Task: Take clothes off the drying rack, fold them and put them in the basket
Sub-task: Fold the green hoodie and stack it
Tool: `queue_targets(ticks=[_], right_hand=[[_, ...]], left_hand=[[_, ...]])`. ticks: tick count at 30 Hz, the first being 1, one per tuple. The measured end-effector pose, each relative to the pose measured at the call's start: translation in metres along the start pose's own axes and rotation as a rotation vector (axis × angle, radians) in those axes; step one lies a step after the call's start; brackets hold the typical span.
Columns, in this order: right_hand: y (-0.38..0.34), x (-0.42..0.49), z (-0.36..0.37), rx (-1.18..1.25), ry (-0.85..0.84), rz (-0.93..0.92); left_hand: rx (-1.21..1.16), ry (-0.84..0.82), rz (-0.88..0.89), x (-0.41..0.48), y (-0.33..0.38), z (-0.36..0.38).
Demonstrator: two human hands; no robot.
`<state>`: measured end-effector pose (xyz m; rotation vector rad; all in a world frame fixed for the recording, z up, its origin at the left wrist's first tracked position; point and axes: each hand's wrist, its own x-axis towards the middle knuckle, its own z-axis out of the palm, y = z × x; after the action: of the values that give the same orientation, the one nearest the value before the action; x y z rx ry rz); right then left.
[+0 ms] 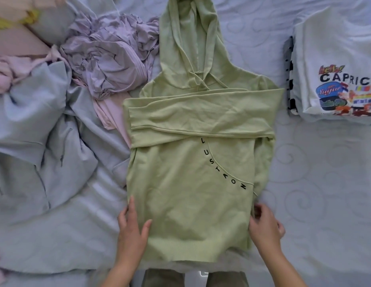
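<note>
Leftward, unfolded clothes [56, 121] lie heaped on the bed [304, 183], likely awaiting their turn. The left hand [132, 230] rests straight-fingered on the lower edge of the green hoodie [190, 172], its grip open. That hoodie lies flat mid-bed, sleeves crossed, ready for folding. The right hand [263, 222] curls its grip round the opposite edge. A folded T-shirt [336, 69] sits rightmost.

So the pale green fleece hoodie [186, 183] is flat on the bed [325, 183], front up, hood pointing away. Both sleeves are folded across the chest, and black letters curve down the front. The folded white printed T-shirt [333, 65] sits well off to its right.
</note>
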<state>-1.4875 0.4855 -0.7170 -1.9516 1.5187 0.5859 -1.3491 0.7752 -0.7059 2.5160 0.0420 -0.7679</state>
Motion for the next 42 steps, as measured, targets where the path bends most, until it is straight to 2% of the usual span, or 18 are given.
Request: queue_targets(ticks=[2, 6, 11, 14, 16, 18, 19, 21, 23, 25, 27, 29, 30, 34, 36, 42], right_hand=[[-0.003, 0.001, 0.002, 0.105, -0.017, 0.069], [0.005, 0.0, 0.0, 0.041, -0.12, 0.114], [0.028, -0.022, -0.024, 0.325, 0.076, 0.071], [0.055, -0.023, -0.041, 0.299, 0.194, 0.105], [0.068, -0.018, -0.045, 0.25, 0.168, 0.141], [0.079, -0.011, -0.045, 0.116, 0.102, 0.1], [0.081, -0.009, -0.044, 0.046, 0.1, 0.066], [0.086, -0.005, -0.038, -0.125, 0.203, -0.075], [0.088, -0.008, -0.033, -0.274, 0.289, -0.383], [0.093, -0.01, -0.027, -0.411, 0.186, -0.746], [0.102, -0.006, -0.022, -0.587, -0.024, -0.97], [0.115, 0.004, -0.018, -0.755, -0.173, -1.034], [0.118, 0.007, -0.018, -0.792, -0.195, -1.036], [0.123, 0.024, -0.022, -0.767, -0.026, -1.187], [0.118, 0.029, -0.026, -0.777, -0.028, -1.208], [0.119, 0.03, -0.037, -0.874, -0.084, -1.185]], left_hand=[[0.005, -0.01, 0.021, -0.006, -0.001, -0.004], [0.073, -0.065, 0.065, -0.011, -0.007, -0.012], [0.117, -0.237, 0.143, -0.021, -0.016, -0.024], [0.119, -0.162, 0.096, -0.026, -0.025, -0.03], [0.121, -0.124, 0.09, -0.03, -0.029, -0.03], [0.141, -0.115, 0.08, -0.029, -0.031, -0.026], [0.165, -0.1, 0.079, -0.027, -0.031, -0.023], [0.304, -0.042, 0.126, -0.025, -0.03, -0.014], [0.494, -0.003, 0.252, -0.028, -0.03, -0.003], [0.597, -0.124, 0.476, -0.034, -0.031, 0.006], [0.738, -0.333, 0.636, -0.039, -0.038, 0.015], [0.877, -0.492, 0.63, -0.04, -0.045, 0.019], [0.904, -0.524, 0.603, -0.039, -0.048, 0.021], [0.879, -0.453, 0.609, -0.036, -0.045, 0.021], [0.848, -0.432, 0.652, -0.032, -0.045, 0.016], [0.817, -0.504, 0.688, -0.025, -0.057, 0.0]])
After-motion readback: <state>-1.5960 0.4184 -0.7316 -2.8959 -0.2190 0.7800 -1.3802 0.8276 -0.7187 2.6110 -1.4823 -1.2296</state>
